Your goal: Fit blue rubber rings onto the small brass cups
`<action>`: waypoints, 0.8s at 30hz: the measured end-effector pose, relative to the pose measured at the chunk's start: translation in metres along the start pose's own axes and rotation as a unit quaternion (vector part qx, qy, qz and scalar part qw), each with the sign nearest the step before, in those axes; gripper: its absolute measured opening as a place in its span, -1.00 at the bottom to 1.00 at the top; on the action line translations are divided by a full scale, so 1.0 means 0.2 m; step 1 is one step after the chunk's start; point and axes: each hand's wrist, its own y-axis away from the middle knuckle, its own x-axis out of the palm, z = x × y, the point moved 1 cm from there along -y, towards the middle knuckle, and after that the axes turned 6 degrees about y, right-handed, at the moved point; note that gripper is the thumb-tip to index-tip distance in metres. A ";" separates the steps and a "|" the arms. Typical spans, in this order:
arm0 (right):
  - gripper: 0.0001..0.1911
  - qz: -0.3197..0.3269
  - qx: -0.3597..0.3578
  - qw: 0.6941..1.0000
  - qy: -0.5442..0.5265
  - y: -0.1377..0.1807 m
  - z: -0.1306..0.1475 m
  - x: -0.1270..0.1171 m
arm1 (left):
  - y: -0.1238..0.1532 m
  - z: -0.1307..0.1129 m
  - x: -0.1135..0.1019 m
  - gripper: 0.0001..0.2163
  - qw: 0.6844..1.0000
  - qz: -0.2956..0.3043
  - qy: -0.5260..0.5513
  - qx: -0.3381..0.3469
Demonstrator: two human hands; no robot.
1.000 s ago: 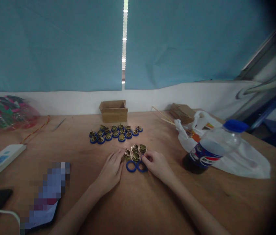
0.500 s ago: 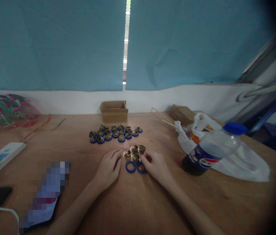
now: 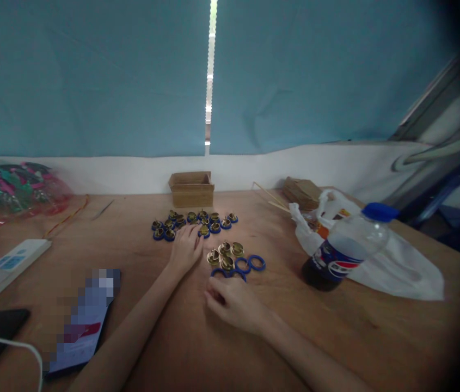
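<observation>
And there goes the left hand (image 3: 186,247)! A moment ago it lay alongside the loose brass pieces (image 3: 227,265); now it has slid away up the counter (image 3: 397,337), fingers draped over the front edge of the far cluster (image 3: 204,222), where brass-coloured parts sit on blue bases. Its grip looks loosely curled, palm down, but the fingertips hide whatever is beneath, so I can't tell if it has hold of anything.

Over on the other side, the right hand (image 3: 233,302) has pulled back toward the person. Thumb and fingers bend in close together with a small dark gap between; I see nothing in that grip, though I can't tell for certain from here. It rests just on the near side of the loose blue rings (image 3: 250,264), partly covering the nearest pair. And look, two more rings show to the right, where the hand was before!

So four rings are in sight, and the same four brass pieces bunched just behind them, unmoved. None of the four appears to sit in a ring. For the work in hand, I'd judge it a shift of position: the loose parts lie uncovered and matched in number, no pair joined.
</observation>
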 end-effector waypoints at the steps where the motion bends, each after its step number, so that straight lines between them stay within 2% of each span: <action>1: -0.83 -0.001 -0.001 1.000 0.008 0.00 0.00 0.00 | -0.02 0.00 0.02 -0.70 1.000 0.000 0.000 0.001; 4: -0.81 0.001 -0.001 1.000 0.014 0.00 -0.01 0.00 | -0.06 0.00 0.08 -0.72 1.000 -0.005 0.002 -0.002; 7: -0.81 0.002 -0.006 1.000 0.011 0.00 -0.02 0.00 | -0.06 0.00 0.10 -0.83 1.000 -0.016 0.014 -0.008; 12: -0.79 -0.021 0.006 1.000 -0.010 0.00 -0.03 -0.01 | -0.04 0.01 0.06 -0.92 0.996 -0.060 0.060 -0.023; 16: -0.75 -0.069 0.055 0.995 -0.055 -0.01 -0.05 -0.02 | -0.02 0.00 0.01 -0.90 0.983 -0.136 0.109 -0.049; 20: -0.75 -0.118 0.096 0.981 -0.117 -0.02 -0.07 -0.03 | 0.08 -0.07 -0.05 -0.92 0.968 -0.188 0.152 -0.068; 24: -0.85 -0.129 0.114 0.965 -0.196 -0.02 -0.05 -0.04 | 0.24 -0.16 -0.13 -0.95 0.967 -0.155 0.191 -0.072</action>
